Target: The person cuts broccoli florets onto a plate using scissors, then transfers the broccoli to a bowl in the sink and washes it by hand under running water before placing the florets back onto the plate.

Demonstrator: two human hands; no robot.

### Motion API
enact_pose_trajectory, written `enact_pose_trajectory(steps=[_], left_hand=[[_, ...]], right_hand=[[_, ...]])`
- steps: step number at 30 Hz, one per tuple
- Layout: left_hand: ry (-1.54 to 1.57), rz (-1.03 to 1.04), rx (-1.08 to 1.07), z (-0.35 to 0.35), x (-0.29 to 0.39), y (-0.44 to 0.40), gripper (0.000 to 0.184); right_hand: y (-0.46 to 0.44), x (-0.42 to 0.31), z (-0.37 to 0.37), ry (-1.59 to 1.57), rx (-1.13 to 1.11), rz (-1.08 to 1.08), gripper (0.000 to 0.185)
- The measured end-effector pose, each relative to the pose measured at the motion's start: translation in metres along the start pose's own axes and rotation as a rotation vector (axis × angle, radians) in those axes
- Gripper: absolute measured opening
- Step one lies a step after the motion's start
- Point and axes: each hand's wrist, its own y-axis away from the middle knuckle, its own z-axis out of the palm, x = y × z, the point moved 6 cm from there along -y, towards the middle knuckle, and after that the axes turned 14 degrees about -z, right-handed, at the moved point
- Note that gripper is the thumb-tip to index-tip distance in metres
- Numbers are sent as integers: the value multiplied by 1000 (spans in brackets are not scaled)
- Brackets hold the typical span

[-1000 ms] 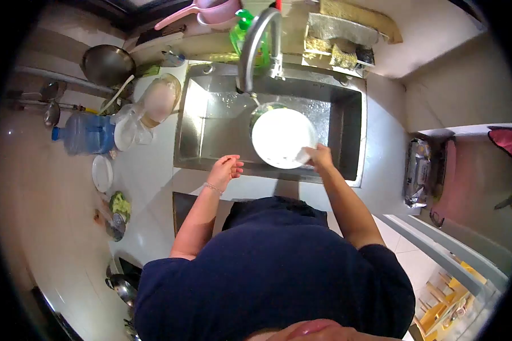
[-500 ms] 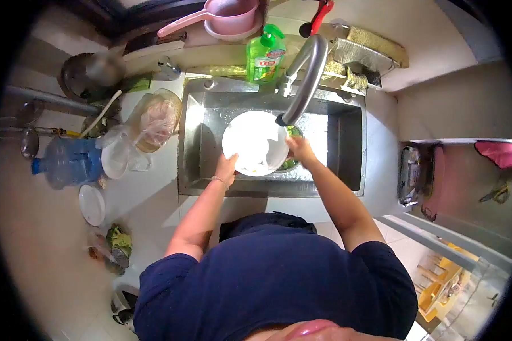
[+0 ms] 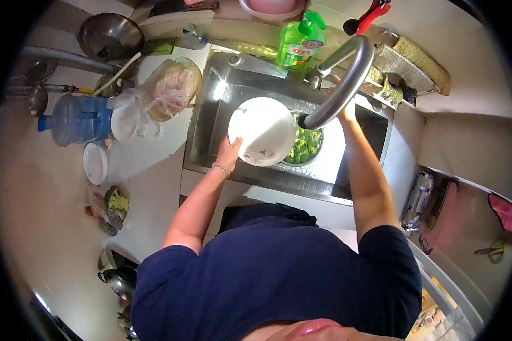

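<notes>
My left hand (image 3: 228,152) grips the lower left rim of a white plate (image 3: 262,128), tilted over the left part of the metal sink (image 3: 210,122). Small dark bits lie on the plate's lower part. Beside the plate, partly under it, sits a round container of chopped green vegetables (image 3: 306,145). My right hand (image 3: 345,108) reaches behind the curved faucet (image 3: 347,82), near its base; the spout hides most of it, so its fingers are not clear.
Green soap bottle (image 3: 301,45) behind the sink; sponge rack (image 3: 406,68) at back right. On the left counter: bagged meat (image 3: 175,91), blue water jug (image 3: 81,120), small white plate (image 3: 95,163) and broccoli (image 3: 115,200). A wok (image 3: 109,37) stands at back left.
My right hand has let go of the plate and moved right and back to the faucet. My left hand still holds the plate. More of the green vegetables shows. The camera view has shifted.
</notes>
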Motion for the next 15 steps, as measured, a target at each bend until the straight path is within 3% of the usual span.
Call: enact_pose_trajectory(steps=[1,2,3,4,5,6,7,8,10,11,13,15], left_hand=[[154,-57,-19,8,-3,0,31],[311,-116,-41,13,-7,1,29],[325,-144,-127,21,-7,0,29],[329,-199,-177,29,-7,0,29],[330,-262,-226,39,-7,3,30],[329,-325,-276,47,-9,4,30],[334,-304,-314,53,-30,-13,30],[306,-370,-269,59,-33,-14,30],[249,-497,-181,73,-37,-15,30],[170,-415,-457,82,-59,-45,32],[489,-545,-483,102,-90,-67,34],[582,-571,-508,117,-78,-60,31]], right_hand=[[20,-15,-2,65,19,-180,39],[43,-3,3,78,58,-101,38],[70,10,18,-140,20,-31,38],[108,24,37,-373,-303,467,39],[137,-15,50,-728,-311,747,41],[142,-56,55,-696,-344,537,42],[152,-46,51,-343,-339,381,39],[147,-82,39,-240,-259,435,41],[144,-116,27,-26,-303,540,40],[141,-129,19,151,-336,418,43],[138,-151,4,505,-393,174,48],[144,-153,-21,596,-366,238,49]])
